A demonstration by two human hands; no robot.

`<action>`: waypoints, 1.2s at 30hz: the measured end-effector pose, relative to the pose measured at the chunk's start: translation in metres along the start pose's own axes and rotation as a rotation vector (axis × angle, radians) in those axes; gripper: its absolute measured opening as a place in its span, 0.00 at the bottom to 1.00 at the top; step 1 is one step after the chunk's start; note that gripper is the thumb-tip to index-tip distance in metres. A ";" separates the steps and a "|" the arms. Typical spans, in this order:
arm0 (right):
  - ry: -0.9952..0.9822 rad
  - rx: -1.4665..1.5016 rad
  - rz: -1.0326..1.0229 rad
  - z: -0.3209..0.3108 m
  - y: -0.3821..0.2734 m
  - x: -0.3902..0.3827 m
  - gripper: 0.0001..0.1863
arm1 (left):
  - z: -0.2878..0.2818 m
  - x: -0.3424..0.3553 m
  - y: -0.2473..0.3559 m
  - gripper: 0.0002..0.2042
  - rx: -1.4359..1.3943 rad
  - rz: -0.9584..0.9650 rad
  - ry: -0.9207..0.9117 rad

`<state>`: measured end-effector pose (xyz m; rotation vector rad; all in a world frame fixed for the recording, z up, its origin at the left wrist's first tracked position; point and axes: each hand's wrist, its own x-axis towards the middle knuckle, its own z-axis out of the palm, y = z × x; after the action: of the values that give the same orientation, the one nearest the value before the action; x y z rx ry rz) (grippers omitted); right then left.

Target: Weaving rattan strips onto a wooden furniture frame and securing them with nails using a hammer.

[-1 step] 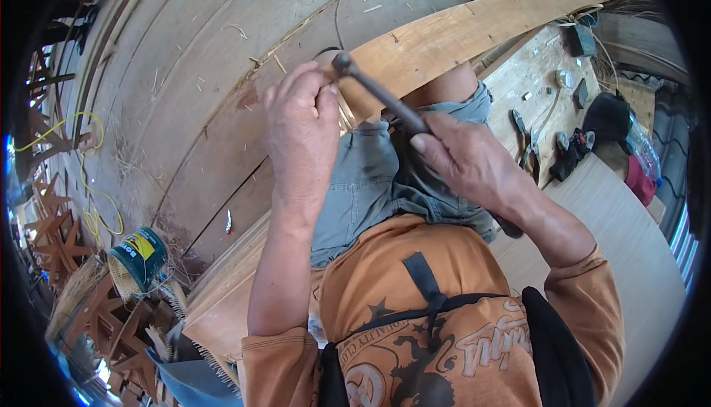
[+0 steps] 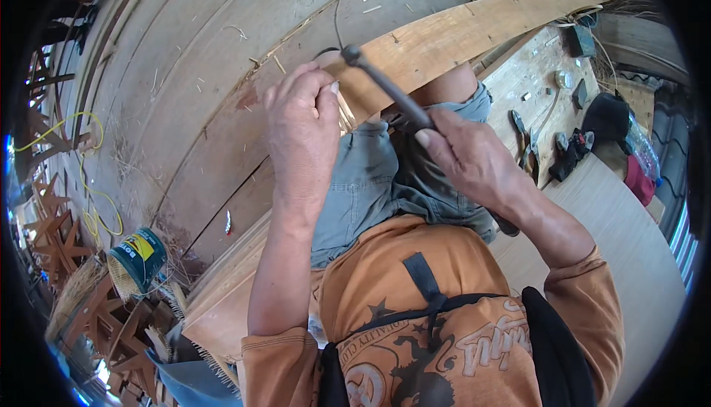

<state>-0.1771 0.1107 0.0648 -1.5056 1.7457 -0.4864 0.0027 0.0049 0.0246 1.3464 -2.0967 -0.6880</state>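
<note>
A long, curved wooden board (image 2: pixel 459 33) lies across my lap, its narrow end pointing to the far right. My left hand (image 2: pixel 302 122) is closed round the board's near left end. Pale thin strips (image 2: pixel 346 116) show beside its thumb; the fingers hide what else is there. In my right hand (image 2: pixel 474 157) is a dark metal hammer (image 2: pixel 396 94), gripped along the handle. The hammer's head hovers over the board's left end, close to my left fingers; whether it touches cannot be made out.
On the low bench to the right lie pliers (image 2: pixel 522 137), a dark glove-like item (image 2: pixel 572 154) and small blocks. A green tin of thin sticks (image 2: pixel 138 261) stands at left, near brown star-shaped wooden pieces (image 2: pixel 52 218) and a yellow cord (image 2: pixel 95 185). Loose strips litter the plank floor.
The hammer's head has shifted slightly to the right and away from my left fingers. My right hand moved a little with it; my left hand and the board stay put.
</note>
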 end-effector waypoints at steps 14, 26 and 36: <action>0.073 0.030 -0.050 -0.008 -0.012 -0.004 0.13 | -0.001 0.000 0.001 0.04 0.029 0.004 -0.009; 0.002 0.040 0.081 -0.005 -0.001 -0.007 0.15 | -0.006 0.000 0.000 0.06 -0.036 -0.027 -0.066; -0.046 0.035 0.091 -0.005 -0.003 -0.015 0.16 | -0.011 0.000 0.000 0.09 0.070 0.030 -0.167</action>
<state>-0.1792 0.1235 0.0747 -1.3953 1.7530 -0.4309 0.0102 0.0034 0.0323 1.3331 -2.2872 -0.7431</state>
